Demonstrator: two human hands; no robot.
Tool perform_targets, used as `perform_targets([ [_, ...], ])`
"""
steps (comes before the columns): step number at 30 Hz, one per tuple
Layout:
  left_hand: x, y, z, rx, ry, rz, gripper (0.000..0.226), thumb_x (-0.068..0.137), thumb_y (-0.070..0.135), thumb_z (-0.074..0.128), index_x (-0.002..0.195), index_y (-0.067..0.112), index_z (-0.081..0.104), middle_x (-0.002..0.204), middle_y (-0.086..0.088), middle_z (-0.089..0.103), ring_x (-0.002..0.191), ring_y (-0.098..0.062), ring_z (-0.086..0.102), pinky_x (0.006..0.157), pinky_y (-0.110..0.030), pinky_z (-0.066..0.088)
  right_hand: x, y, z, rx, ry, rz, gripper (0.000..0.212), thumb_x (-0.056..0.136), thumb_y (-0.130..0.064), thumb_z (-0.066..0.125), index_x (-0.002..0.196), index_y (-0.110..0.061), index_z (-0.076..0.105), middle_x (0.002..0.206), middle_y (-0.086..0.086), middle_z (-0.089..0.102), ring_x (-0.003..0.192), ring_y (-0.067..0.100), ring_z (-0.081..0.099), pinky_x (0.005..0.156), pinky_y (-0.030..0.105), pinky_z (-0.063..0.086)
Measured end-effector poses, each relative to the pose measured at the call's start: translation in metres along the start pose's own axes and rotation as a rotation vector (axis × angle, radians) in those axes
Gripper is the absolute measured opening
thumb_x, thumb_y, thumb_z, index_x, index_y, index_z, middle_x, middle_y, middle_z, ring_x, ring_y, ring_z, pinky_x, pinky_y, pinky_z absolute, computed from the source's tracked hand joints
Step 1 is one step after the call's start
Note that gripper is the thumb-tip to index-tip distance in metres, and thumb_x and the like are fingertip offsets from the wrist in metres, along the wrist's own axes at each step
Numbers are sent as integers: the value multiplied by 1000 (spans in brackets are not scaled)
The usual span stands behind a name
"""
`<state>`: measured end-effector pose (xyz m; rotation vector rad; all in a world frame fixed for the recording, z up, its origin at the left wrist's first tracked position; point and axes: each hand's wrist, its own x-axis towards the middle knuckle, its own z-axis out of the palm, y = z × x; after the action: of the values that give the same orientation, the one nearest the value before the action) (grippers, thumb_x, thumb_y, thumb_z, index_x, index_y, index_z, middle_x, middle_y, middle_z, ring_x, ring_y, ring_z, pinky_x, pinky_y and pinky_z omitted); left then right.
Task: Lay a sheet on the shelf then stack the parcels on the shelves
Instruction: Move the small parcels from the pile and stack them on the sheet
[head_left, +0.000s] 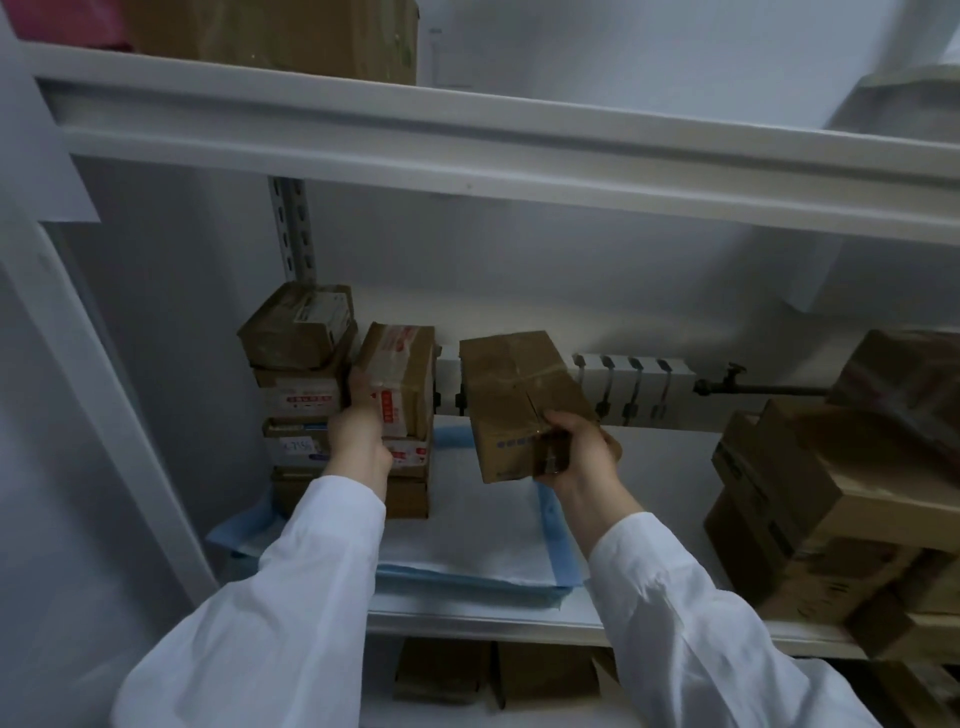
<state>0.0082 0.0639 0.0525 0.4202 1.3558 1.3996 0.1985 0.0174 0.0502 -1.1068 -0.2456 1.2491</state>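
two parcels in hand at a white metal shelf (467, 621) set against a pale wall.
head view: a white sheet (467, 540) with blue edges lies on the shelf, its left end under two stacks of brown parcels (293, 338); more boxes (779, 499) stand at the right, and a dark pipe (763, 388) runs along the back wall. the left hand (358, 431) has its grip closed on the red-printed parcel (402, 369) atop the nearer stack. the right hand (582, 457) grips the plain parcel (519, 389) by its lower corner, tilted, in the air above the sheet.
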Motion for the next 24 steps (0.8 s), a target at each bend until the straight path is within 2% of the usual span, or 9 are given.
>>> perform_targets([
  [3,-1,0,-1,-158,-53,-116,28,99,37,35,114,17,48,132,-11,54,121,-32,49,106,-49,37,6,16,-4,-79,36,48,55,75,2,70,125,-4,46,114,17,62,80,32,60,60,45,51],
  [7,3,-7,-3,-158,-15,-80,37,94,44,46,120,18,50,118,-8,62,107,-28,57,97,-45,45,16,41,-6,-90,82,126,60,77,0,71,128,-3,40,122,22,57,103,43,58,74,66,49],
  [9,-1,-18,-7,-102,36,-25,39,93,42,51,122,16,50,117,-7,62,105,-25,59,96,-41,47,20,52,-6,-106,127,159,63,78,-1,71,130,-3,36,125,22,55,108,44,56,71,62,49],
  [11,-11,-32,-10,-90,48,63,42,92,41,53,126,19,47,120,-3,61,111,-22,57,102,-43,43,23,60,-6,-124,127,188,64,79,-3,70,132,-5,34,129,20,53,111,43,55,71,60,49],
  [15,-25,-59,-13,-93,59,125,37,96,15,46,133,17,41,131,-5,55,123,-24,49,109,-43,35,29,78,-5,-61,139,268,73,81,-5,70,140,-11,27,138,18,46,121,43,49,94,63,44],
  [18,-21,-75,-11,29,69,30,28,97,10,40,122,8,52,129,-18,54,121,-34,49,108,-46,35,32,91,-4,-14,98,266,73,83,-3,66,143,-16,27,141,14,44,125,41,46,97,59,44],
  [21,-10,-88,-8,124,-34,-131,20,96,8,38,86,10,54,112,-18,57,100,-31,53,99,-42,41,37,99,-4,-46,29,309,68,86,-3,62,144,-18,31,142,13,45,128,38,44,96,52,43],
  [23,-2,-97,-8,174,-81,-213,20,95,10,41,79,9,54,108,-16,58,98,-30,54,97,-40,44,39,100,-6,-122,8,335,57,89,-2,57,141,-14,39,139,15,49,128,37,45,96,49,43],
  [24,2,-103,-9,204,-98,-242,19,95,12,42,83,8,56,111,-16,59,102,-31,55,98,-41,45,39,100,-8,-157,2,345,53,90,0,55,140,-11,41,139,16,50,128,37,45,98,48,42],
])
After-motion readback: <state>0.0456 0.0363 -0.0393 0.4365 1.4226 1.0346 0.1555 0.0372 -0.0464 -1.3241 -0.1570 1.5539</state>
